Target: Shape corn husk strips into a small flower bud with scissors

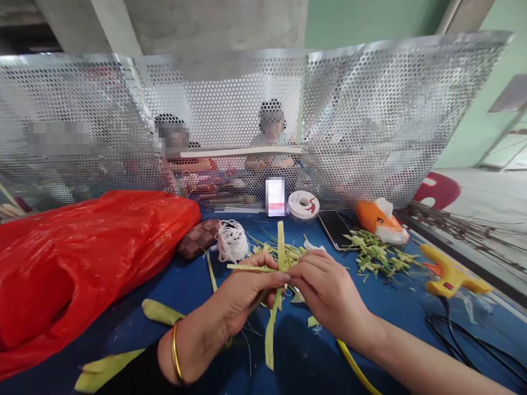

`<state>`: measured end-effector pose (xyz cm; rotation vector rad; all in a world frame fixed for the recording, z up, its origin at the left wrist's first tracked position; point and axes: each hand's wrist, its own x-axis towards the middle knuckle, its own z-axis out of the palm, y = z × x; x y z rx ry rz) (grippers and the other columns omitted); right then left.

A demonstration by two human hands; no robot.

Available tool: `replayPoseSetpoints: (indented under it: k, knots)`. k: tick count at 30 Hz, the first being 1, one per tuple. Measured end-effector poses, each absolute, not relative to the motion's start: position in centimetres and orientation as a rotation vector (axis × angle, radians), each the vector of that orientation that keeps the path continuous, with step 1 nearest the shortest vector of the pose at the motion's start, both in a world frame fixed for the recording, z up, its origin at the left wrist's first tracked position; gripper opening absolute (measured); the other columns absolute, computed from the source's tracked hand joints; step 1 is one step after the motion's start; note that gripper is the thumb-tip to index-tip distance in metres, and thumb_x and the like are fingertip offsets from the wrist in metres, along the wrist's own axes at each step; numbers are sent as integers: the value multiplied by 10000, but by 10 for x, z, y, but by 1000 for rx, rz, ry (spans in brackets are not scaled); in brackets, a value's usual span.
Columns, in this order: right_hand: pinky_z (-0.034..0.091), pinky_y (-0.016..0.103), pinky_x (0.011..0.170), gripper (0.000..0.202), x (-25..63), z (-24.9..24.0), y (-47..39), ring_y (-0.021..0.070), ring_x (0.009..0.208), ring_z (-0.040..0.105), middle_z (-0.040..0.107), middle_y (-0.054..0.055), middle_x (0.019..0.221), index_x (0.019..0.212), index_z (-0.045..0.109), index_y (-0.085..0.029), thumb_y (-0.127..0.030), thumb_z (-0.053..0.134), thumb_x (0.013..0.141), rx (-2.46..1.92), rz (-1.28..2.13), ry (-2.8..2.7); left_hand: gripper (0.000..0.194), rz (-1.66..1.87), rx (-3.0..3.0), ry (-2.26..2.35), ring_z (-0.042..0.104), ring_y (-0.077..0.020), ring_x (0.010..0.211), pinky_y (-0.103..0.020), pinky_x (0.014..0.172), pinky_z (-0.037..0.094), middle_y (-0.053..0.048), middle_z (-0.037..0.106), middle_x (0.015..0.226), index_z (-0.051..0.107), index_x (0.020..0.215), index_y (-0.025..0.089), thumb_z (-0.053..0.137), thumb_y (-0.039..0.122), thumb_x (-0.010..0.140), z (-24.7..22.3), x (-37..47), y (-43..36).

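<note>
Pale green leaf strips [269,334] cross between my two hands over the middle of the blue table. My left hand [247,291], with a gold bangle at the wrist, pinches them near their crossing, thumb on top. One strip points up, one runs left and a longer one hangs down. From the right, my right hand [325,291] closes its fingertips on the same crossing. Just behind lie leaf scraps [294,252] and a bundle of white string [233,241]. The fingertips hide how the strips are joined.
A red plastic bag [102,252] fills the left side. At right are a yellow glue gun [447,271], a leaf pile [381,255], a tissue pack [381,219] and a dark phone [335,229]. A ribbon spool [303,206] stands before the perforated metal screen [230,99]; people sit behind it.
</note>
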<state>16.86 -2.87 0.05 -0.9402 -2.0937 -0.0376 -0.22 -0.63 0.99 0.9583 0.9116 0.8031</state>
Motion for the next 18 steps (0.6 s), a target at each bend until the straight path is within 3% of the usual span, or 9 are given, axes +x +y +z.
replayPoseSetpoints:
  k: [6,12,18]
  knots:
    - [422,331,703,202,164,-4,-33,171,640,546,642,31,666,768,619,-187,-137,489,913,-1004,37,-2042,224,810,991,841,492,-67,519,-191,493,368,39,559,615,591,677,149,800,183,606,8,-2,-6]
    - [436,289,664,145,171,-6,-25,170,679,605,673,2,703,753,616,-216,-221,562,887,-1120,390,-1910,294,773,1006,890,559,-93,482,-218,510,432,14,636,639,608,898,168,765,326,705,10,-4,-5]
    - [445,296,690,140,178,-3,-20,186,727,624,687,16,749,789,646,-215,-233,547,886,-1101,560,-1965,230,681,1031,840,590,-96,467,-211,516,465,-35,691,674,649,894,140,727,287,734,19,-8,-6]
